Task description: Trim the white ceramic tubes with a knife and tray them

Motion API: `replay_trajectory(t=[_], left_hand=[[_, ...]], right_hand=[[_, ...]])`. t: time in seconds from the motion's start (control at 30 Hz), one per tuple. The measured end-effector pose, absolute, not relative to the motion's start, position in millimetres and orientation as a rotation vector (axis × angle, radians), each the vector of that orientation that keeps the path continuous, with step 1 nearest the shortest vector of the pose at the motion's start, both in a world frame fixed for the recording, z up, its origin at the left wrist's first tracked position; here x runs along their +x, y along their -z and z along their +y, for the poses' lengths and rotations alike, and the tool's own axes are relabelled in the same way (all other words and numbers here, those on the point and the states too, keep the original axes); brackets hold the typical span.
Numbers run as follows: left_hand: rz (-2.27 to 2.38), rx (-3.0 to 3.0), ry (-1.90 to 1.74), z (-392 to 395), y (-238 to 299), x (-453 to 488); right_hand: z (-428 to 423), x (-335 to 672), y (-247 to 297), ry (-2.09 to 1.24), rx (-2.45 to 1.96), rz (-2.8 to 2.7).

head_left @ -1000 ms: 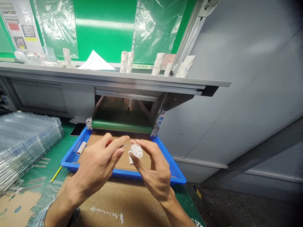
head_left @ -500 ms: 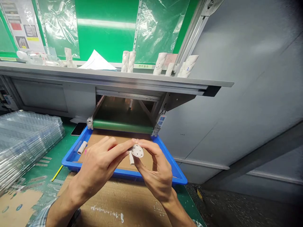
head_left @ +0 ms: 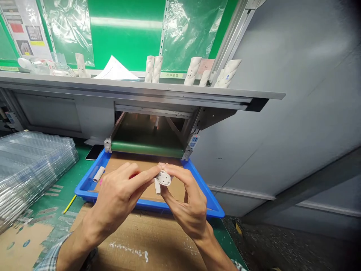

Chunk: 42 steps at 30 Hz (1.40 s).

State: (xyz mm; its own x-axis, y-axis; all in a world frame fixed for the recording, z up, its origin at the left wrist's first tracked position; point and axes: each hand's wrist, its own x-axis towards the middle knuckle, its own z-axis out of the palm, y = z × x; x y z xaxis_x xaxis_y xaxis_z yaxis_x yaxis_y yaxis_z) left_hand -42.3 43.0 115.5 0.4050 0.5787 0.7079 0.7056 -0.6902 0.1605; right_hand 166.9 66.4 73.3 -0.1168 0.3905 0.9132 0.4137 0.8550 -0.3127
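My left hand [head_left: 121, 199] has closed in since the last look; its forefinger [head_left: 149, 174] now touches the rim of the white perforated disc [head_left: 164, 178], which my right hand [head_left: 187, 199] grips from the far side; a white tube [head_left: 157, 186] stands just below the disc (whether it is joined on, I cannot tell); both hands are held over the blue tray [head_left: 141, 205]; a second tube [head_left: 98, 174] lies in it.

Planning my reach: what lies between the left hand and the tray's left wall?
Head view: a white tube and a small pink bit lie on the cardboard.
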Motion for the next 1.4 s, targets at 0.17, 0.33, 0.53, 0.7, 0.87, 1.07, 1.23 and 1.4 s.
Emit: replay_trajectory(t=[0.17, 0.33, 0.53, 0.7, 0.87, 1.07, 1.23, 1.4], left_hand=[[-1.125, -2.462, 1.170, 44, -113, -43], [-1.094, -2.441, 1.158, 44, -114, -42], [-1.092, -2.411, 1.142, 44, -115, -42], [-1.112, -2.471, 1.171, 46, -115, -44], [-1.150, -2.537, 1.444, 47, -118, -40], [-1.162, -3.083, 1.613, 43, -123, -37], [-1.067, -3.106, 1.761, 44, -120, -36], [-0.885, -3.114, 1.585, 44, -115, -27]], right_hand=[[66, 167, -77, 0.083, -0.604, -1.744], [66, 167, -79, 0.085, -0.598, -1.750], [65, 167, -78, 0.073, -0.613, -1.759], [66, 167, -77, 0.024, -0.598, -1.742], [65, 167, -72, -0.117, -0.576, -1.722], [60, 165, -62, -0.484, -0.487, -1.690], [61, 168, -70, -0.802, -0.511, -1.571], [66, 171, -87, -1.614, -0.439, -1.258]])
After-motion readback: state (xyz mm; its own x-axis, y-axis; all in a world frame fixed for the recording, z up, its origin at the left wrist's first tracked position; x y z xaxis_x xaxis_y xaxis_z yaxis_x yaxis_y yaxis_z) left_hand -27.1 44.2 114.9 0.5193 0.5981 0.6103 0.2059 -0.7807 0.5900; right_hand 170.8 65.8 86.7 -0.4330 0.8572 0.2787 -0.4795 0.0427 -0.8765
